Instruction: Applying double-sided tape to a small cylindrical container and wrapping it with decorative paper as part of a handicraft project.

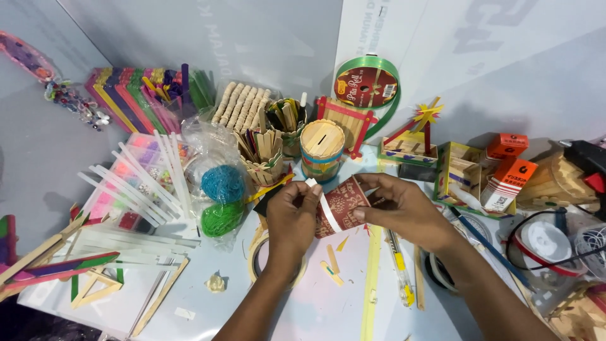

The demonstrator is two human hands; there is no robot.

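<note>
A red paper cup (pixel 339 205) with a pale pattern lies on its side between my two hands, above the table. My right hand (pixel 404 211) grips the cup's body from the right. My left hand (pixel 292 215) pinches a white strip (pixel 323 203) that runs down across the cup's rim. A roll of tape (pixel 260 256) lies on the table under my left wrist. Small cut stick pieces (pixel 332 265) lie below the cup.
A round stick-built box with a slot (pixel 322 150) stands behind the hands. Blue and green yarn balls (pixel 222 199), white glue sticks (pixel 142 183) and coloured sticks (pixel 136 95) fill the left. A green ribbon roll (pixel 367 85), orange boxes (pixel 510 173) and a yellow cutter (pixel 401 271) sit right.
</note>
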